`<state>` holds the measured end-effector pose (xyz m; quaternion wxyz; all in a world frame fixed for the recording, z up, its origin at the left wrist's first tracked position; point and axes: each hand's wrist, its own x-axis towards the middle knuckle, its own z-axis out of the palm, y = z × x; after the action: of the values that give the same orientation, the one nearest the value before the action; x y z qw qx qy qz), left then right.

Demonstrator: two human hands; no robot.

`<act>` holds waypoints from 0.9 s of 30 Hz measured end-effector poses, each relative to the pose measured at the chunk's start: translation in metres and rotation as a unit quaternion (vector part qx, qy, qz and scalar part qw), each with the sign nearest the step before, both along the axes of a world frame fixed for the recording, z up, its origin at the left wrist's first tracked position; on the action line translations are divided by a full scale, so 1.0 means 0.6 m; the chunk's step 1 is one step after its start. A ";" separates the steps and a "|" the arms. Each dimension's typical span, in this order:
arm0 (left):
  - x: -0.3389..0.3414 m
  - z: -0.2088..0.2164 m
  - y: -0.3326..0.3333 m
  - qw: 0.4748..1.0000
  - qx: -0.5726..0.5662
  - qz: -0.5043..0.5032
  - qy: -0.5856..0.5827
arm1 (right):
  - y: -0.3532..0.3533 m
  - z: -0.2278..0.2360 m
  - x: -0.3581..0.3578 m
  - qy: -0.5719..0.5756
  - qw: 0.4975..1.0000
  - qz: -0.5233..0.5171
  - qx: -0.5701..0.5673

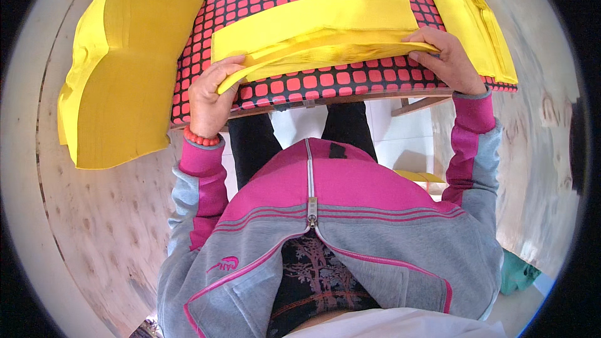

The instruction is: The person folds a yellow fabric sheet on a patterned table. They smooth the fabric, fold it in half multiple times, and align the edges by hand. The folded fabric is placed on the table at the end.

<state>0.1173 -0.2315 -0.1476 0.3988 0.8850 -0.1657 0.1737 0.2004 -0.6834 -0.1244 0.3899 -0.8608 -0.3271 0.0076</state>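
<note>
A long strip of folded yellow sheets [316, 15] lies across the middle of a table covered in a red and black checked cloth. Its near layer is raised as a loose flap. My left hand [214, 91], with a red bead bracelet at the wrist, pinches the flap's left end. At the other end my right hand [441, 53] grips the flap between thumb and fingers. The flap bows between both hands, close to the table's near edge. Whether the sheets are paper or cloth I cannot tell.
A tall stack of yellow sheets [141, 62] stands at the left, overhanging the table's edge. Another yellow pile [472, 22] lies along the right side. The checked tablecloth [313, 87] shows around the strip. Pale wooden boards [100, 225] flank me. Something green [518, 273] sits low at the right.
</note>
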 end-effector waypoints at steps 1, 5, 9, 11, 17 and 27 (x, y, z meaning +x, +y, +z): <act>0.001 -0.001 -0.001 0.999 0.022 0.009 -0.022 | -0.003 -0.001 0.004 0.018 1.000 -0.005 0.004; 0.001 -0.004 -0.006 0.995 0.057 0.030 -0.081 | -0.013 -0.004 0.010 0.054 0.997 -0.004 0.051; 0.002 -0.008 -0.006 0.990 0.074 0.039 -0.115 | -0.015 -0.005 0.020 0.030 0.994 -0.028 0.099; 0.002 -0.009 -0.005 0.990 0.067 0.039 -0.115 | -0.012 -0.007 0.028 0.024 0.990 -0.017 0.140; 0.011 -0.006 -0.007 0.994 0.007 0.031 -0.107 | -0.005 -0.016 0.041 0.149 0.971 -0.092 0.161; 0.032 -0.021 0.000 0.975 -0.190 0.092 0.074 | 0.003 -0.026 0.067 0.154 0.973 -0.060 0.160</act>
<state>0.1362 -0.2316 -0.1602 0.5529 0.8151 -0.0179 0.1723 0.2408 -0.6818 -0.1397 0.5684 -0.7936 -0.2076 0.0639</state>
